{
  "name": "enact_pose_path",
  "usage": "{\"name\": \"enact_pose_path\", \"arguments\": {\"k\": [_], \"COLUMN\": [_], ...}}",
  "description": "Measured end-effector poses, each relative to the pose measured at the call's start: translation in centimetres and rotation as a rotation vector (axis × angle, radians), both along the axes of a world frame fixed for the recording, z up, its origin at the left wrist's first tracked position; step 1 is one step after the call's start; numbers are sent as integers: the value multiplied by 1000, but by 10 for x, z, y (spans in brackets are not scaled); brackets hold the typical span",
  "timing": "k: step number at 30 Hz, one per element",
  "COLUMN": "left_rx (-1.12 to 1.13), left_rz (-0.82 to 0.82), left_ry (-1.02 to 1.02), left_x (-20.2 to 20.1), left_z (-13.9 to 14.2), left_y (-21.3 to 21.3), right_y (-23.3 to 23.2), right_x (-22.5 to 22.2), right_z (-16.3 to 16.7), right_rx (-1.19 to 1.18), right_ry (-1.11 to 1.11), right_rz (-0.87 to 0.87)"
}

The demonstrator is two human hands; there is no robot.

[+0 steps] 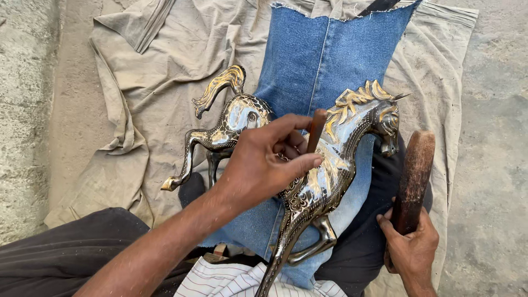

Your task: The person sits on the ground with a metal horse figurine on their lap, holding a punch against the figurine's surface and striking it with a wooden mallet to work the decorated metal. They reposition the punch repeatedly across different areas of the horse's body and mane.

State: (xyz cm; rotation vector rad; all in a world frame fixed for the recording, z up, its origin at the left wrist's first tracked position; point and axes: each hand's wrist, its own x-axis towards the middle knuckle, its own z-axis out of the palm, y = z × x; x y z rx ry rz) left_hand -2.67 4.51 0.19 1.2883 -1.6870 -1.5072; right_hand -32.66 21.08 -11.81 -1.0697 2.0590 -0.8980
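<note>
A shiny metal horse figure (pixel 341 143) with golden mane and tail lies on its side across a blue denim cloth (pixel 313 55) on my lap. My left hand (pixel 264 162) rests on the horse's body, its fingers closed around a thin brown chisel-like tool (pixel 317 126) that stands upright on the horse's neck. My right hand (pixel 410 247) grips the lower end of a dark wooden mallet (pixel 415 176), held upright to the right of the horse's head, apart from the figure.
A crumpled beige cloth (pixel 154 82) covers the rough concrete floor (pixel 495 137) under everything. My dark trouser legs (pixel 71 247) spread at the bottom, with a striped shirt hem (pixel 231 280) between them.
</note>
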Motion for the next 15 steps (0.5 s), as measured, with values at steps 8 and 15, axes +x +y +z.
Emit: {"name": "enact_pose_path", "arguments": {"k": [8,15], "left_rx": [59,40], "left_rz": [25,151], "left_ry": [104,110], "left_x": [-20,-28], "left_z": [-7,-23], "left_y": [-32,-26], "right_y": [-5,-52], "right_x": [-7,-68], "right_z": [-9,43], "right_rx": [33,217], "right_ry": [-134,-286], "right_rz": [-60,8]}}
